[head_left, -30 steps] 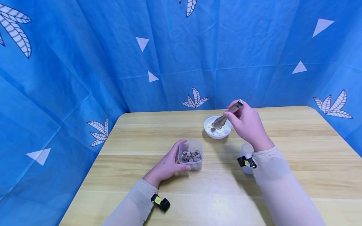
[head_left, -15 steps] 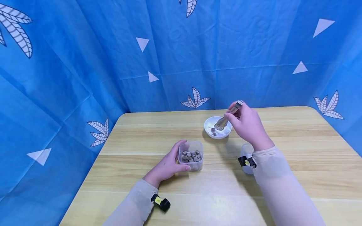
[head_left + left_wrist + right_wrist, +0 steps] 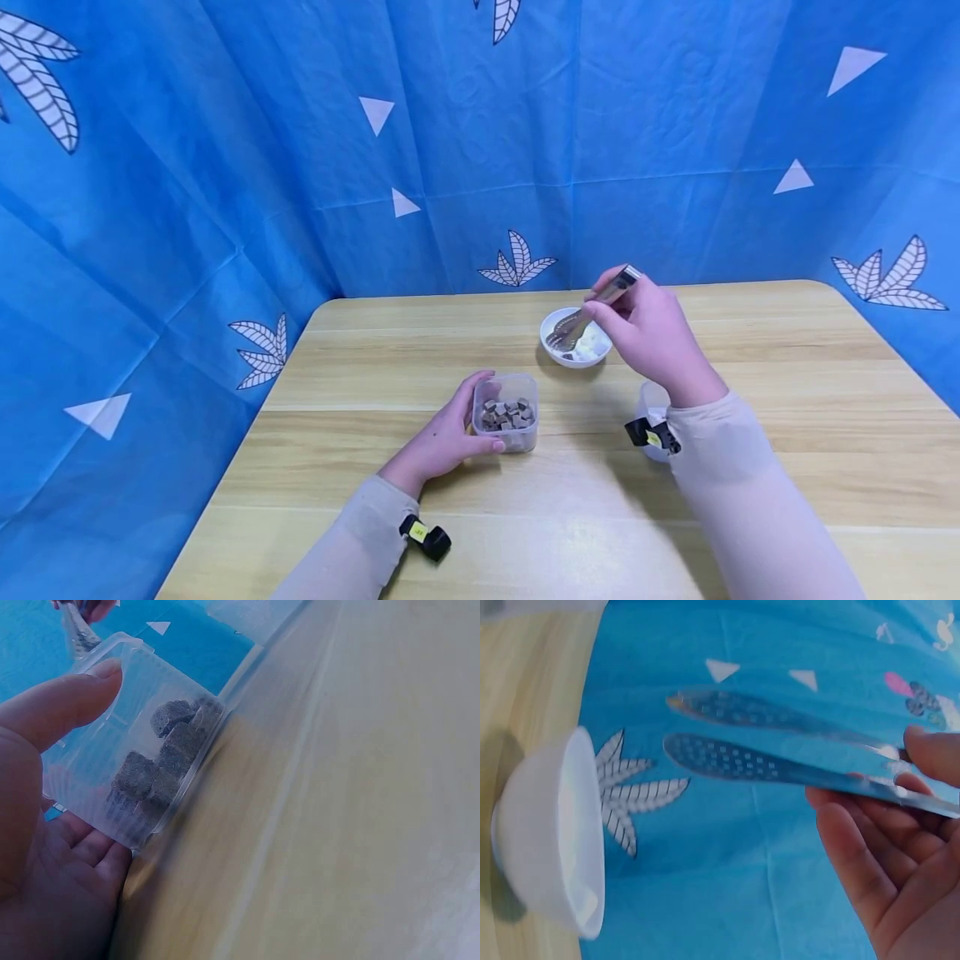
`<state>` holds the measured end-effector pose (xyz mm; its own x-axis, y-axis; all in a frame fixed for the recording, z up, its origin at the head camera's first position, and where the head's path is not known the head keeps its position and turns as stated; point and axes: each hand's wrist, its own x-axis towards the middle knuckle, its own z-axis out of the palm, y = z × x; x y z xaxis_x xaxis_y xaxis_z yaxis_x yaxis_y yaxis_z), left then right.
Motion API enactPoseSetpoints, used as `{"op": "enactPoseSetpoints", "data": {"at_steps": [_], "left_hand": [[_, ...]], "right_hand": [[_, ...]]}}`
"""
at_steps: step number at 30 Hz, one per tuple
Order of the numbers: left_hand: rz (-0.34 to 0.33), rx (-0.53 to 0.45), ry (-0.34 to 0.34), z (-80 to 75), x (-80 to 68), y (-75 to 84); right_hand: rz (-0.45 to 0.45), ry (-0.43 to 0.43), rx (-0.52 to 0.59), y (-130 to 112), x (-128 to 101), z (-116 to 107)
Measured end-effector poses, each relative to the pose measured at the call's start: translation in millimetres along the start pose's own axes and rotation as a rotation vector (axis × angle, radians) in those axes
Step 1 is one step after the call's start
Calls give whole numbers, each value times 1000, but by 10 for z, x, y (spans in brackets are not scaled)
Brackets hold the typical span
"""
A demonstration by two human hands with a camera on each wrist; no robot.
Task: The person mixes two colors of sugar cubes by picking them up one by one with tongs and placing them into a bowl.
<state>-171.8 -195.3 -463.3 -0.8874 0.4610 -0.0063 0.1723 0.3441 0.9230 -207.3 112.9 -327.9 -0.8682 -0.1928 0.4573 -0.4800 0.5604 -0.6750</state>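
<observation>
The right forearm is covering most of a second clear tub (image 3: 651,408) at the near right of the table (image 3: 787,417), so what is lying in it is not showing. In the head view the right hand (image 3: 648,333) is blocking the right rim of the white bowl (image 3: 558,350), and the small pieces inside are too tiny to tell apart. The right wrist view is cutting off the rear end of the tongs (image 3: 780,761) and is showing the bowl (image 3: 555,840) only from its side. The left wrist view is blurring the table and cropping the left hand (image 3: 45,825).

The right hand is gripping metal tongs (image 3: 588,315), fingers curled round the handles, the two perforated blades standing apart with nothing between them. The left hand (image 3: 442,442) is holding a clear tub (image 3: 507,412) of brown cubes (image 3: 507,414) near the table's middle, thumb (image 3: 71,697) and fingers clamped on its walls.

Compared with half a second ago, the tongs' tip is sitting further left over the bowl's left rim, and the blades are now spread. The left hand and its tub are staying put.
</observation>
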Motion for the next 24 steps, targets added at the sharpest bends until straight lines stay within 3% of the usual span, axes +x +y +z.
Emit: {"op": "enactPoseSetpoints", "data": {"at_steps": [6, 11, 17, 24], "left_hand": [[16, -19, -7, -3, -1, 15], [19, -18, -15, -7, -6, 21], [1, -4, -6, -8, -8, 20], [-18, 15, 9, -7, -14, 14]], "right_hand": [[-126, -147, 59, -173, -46, 138], [-153, -261, 60, -228, -88, 355], [-156, -311, 11, -219, -137, 607], [-207, -305, -122, -215, -180, 823]]}}
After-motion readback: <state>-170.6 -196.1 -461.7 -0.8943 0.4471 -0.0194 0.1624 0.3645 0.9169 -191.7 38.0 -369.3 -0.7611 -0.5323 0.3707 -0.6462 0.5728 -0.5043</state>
